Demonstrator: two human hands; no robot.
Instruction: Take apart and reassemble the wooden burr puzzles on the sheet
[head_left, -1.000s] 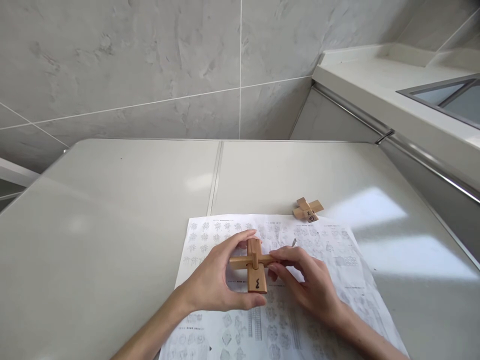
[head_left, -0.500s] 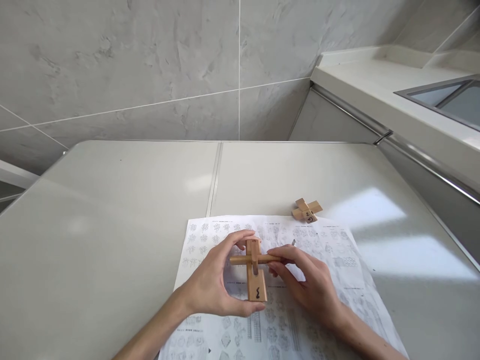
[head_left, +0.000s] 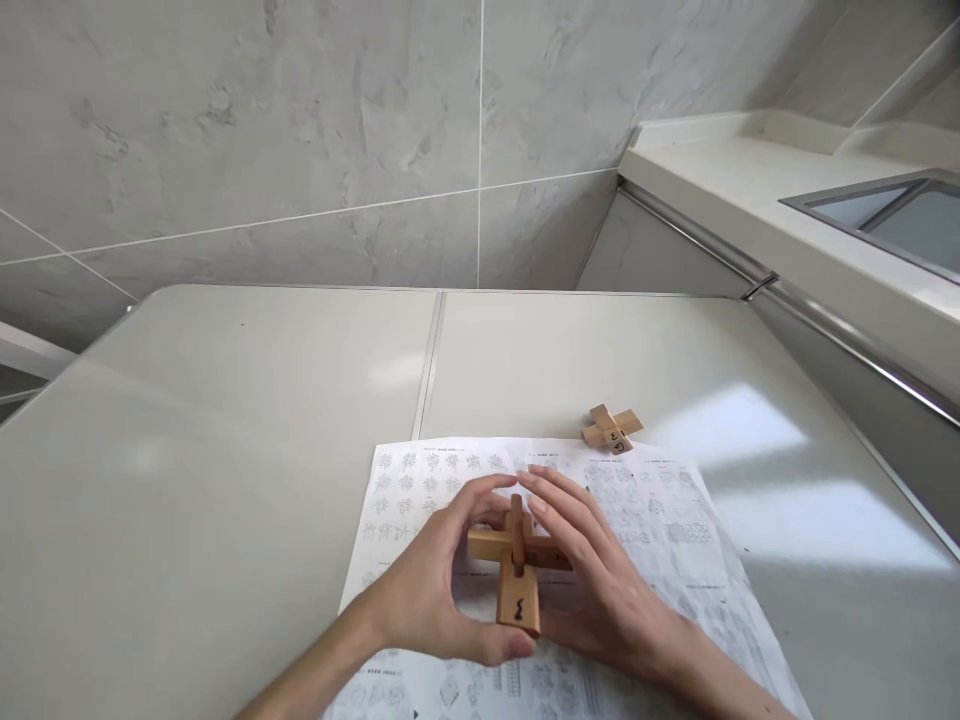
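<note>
A wooden burr puzzle (head_left: 517, 592) of crossed, interlocking bars is held over the printed sheet, a dark handwritten mark on its near end. My left hand (head_left: 442, 575) grips it lengthwise, thumb at the near end and fingers curled behind the far end. Around its right side curls my right hand (head_left: 600, 570), fingers stretched over toward the far end; its thumb is mostly hidden below the crossbar. One slim bar stands up in the middle of the cross. A second, smaller wooden cross (head_left: 613, 430) with handwritten marks lies past the sheet's upper edge, touched by neither hand.
The white paper sheet (head_left: 420, 490), printed with rows of small diagrams, lies on the pale table (head_left: 225, 480). A seam runs across the tabletop. Behind stands a grey tiled wall (head_left: 300, 120); at right is a white counter (head_left: 720, 170) with a metal-framed inset.
My right hand has let its pinch on the bar's right end go and wrapped round the puzzle's right side. The puzzle has tilted and come slightly nearer; the middle bar now stands up more.
</note>
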